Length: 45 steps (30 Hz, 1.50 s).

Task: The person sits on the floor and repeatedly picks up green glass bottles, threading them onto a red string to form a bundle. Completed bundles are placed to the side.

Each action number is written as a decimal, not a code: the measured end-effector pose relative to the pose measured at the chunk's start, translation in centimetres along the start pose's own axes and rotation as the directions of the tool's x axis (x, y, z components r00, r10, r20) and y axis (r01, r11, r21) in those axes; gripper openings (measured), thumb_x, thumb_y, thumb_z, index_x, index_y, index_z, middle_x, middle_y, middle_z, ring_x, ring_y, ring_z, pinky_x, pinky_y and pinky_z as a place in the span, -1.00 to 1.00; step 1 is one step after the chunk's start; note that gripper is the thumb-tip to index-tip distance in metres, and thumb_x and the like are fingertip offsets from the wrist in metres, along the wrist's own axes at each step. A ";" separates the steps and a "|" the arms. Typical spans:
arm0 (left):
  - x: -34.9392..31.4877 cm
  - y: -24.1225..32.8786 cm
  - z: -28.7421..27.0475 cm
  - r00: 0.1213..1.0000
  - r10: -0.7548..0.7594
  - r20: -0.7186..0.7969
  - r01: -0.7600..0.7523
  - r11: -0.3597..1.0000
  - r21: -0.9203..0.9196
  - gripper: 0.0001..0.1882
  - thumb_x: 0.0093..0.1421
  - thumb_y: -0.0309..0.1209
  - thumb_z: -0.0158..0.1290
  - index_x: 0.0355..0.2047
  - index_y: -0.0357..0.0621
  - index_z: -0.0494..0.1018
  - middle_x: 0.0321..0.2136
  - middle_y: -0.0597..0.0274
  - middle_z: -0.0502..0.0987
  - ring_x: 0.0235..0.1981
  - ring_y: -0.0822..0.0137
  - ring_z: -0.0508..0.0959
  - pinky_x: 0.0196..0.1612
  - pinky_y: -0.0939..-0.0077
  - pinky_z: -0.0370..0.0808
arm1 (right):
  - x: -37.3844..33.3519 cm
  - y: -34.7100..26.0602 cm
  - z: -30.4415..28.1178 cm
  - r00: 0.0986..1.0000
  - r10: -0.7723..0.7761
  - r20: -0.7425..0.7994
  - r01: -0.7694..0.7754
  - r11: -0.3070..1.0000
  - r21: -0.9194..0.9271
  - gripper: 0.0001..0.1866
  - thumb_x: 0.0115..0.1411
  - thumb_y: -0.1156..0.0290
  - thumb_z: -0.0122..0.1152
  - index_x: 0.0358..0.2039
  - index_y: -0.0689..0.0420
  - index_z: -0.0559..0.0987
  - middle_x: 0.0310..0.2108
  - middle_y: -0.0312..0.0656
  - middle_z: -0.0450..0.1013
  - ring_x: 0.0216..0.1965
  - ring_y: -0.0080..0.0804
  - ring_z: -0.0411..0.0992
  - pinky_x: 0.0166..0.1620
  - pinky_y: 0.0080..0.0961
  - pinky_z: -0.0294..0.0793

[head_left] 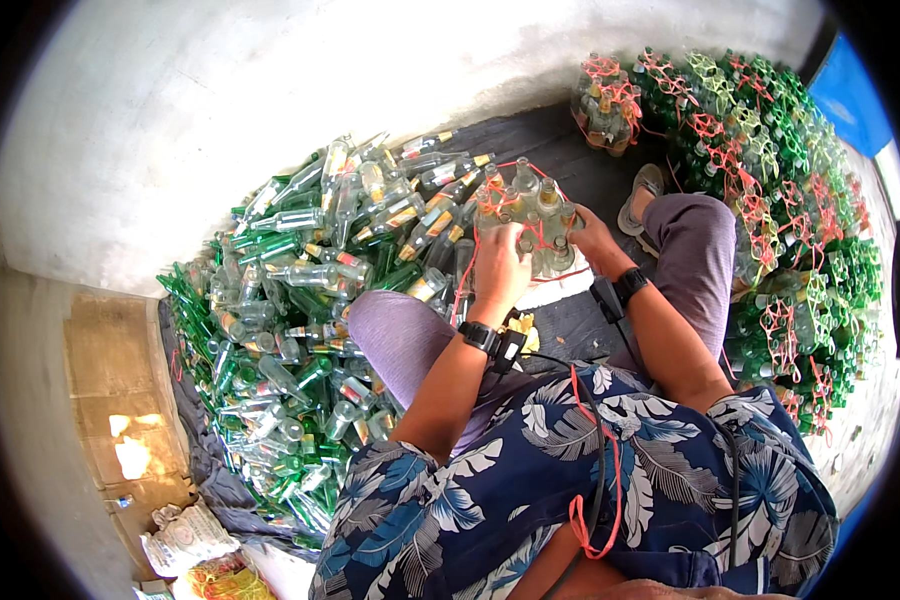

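Observation:
Between my hands stands a bundle of clear glass bottles [548, 200], upright and close together on a white block [555, 290]. Red string [533, 232] runs around and between their necks. My left hand [502, 262] is closed at the bundle's near left side, its fingertips on the string. Curled against the right side of the bundle, my right hand [598, 245] grips the outer bottles; its fingertips are partly hidden. A loose length of the string hangs down left of my left hand.
A large heap of loose green and clear bottles [300, 290] lies to the left, against the white wall [220, 90]. Several tied bottle bundles [760, 150] stand at the right, one smaller bundle [607, 105] at the back. Sacks [188, 540] lie at lower left.

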State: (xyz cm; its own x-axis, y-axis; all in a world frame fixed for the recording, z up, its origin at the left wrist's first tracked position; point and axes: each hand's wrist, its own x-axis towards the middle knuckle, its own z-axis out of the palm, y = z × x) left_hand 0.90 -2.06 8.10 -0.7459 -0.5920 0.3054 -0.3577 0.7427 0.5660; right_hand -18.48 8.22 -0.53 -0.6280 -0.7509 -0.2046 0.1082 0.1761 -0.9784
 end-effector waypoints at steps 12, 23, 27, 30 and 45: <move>-0.6 -0.3 4.6 0.879 -0.464 0.107 0.469 0.883 -0.022 0.23 -0.03 -0.09 0.44 0.40 -0.43 -0.11 0.20 -0.40 0.33 0.19 -0.26 0.45 0.21 0.07 0.46 | 0.6 -0.6 -0.2 0.993 0.000 0.114 -0.018 0.988 0.153 -0.43 0.11 0.69 0.20 0.20 0.27 0.51 -0.05 -0.26 0.58 -0.05 -0.55 0.49 0.05 -0.55 0.47; 1.4 -1.8 5.1 0.905 -0.402 0.139 0.424 0.877 -0.226 -0.14 0.05 -0.12 0.37 0.14 -0.45 0.19 0.07 -0.36 0.46 0.08 -0.24 0.54 0.07 0.07 0.51 | 1.3 0.9 -0.3 0.994 -0.044 0.103 0.027 0.987 0.156 -0.44 0.17 0.64 0.23 0.23 0.25 0.49 -0.02 -0.25 0.56 -0.02 -0.54 0.47 0.06 -0.54 0.45; 1.9 -4.5 5.2 0.930 -0.337 0.143 0.359 0.918 -0.170 -0.05 0.04 -0.13 0.38 0.24 -0.44 0.15 0.05 -0.30 0.54 0.10 -0.11 0.58 0.10 0.19 0.52 | -0.1 0.2 1.0 0.997 -0.042 0.058 0.031 0.983 0.182 -0.47 0.19 0.66 0.19 0.21 0.25 0.50 -0.03 -0.24 0.57 -0.02 -0.53 0.48 0.06 -0.54 0.46; 2.5 -5.9 4.2 0.905 -0.346 0.248 0.377 0.922 -0.087 0.01 0.03 -0.14 0.40 0.33 -0.40 0.13 0.03 -0.18 0.60 0.09 -0.04 0.61 0.10 0.24 0.52 | -1.6 0.1 1.9 0.997 -0.073 0.026 0.068 0.986 0.150 -0.43 0.19 0.68 0.20 0.26 0.23 0.45 0.00 -0.25 0.56 -0.02 -0.54 0.49 0.07 -0.56 0.47; 3.6 -4.4 1.4 0.789 -0.446 0.422 0.423 0.893 0.155 -0.33 0.17 -0.07 0.24 0.23 -0.09 0.43 0.07 -0.07 0.61 0.08 -0.12 0.59 0.07 0.11 0.54 | -3.6 0.4 2.9 0.999 -0.046 -0.029 0.048 0.997 0.066 -0.30 0.18 0.74 0.12 0.37 0.16 0.36 0.09 -0.23 0.51 -0.02 -0.55 0.46 0.09 -0.56 0.45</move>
State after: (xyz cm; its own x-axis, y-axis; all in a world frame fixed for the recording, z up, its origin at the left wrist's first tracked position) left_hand -1.04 -7.05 5.60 -0.6660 -0.6664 -0.3352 -0.7215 0.4615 0.5162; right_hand -13.90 9.13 -0.25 -0.6543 -0.7396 -0.1580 0.1281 0.0975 -0.9870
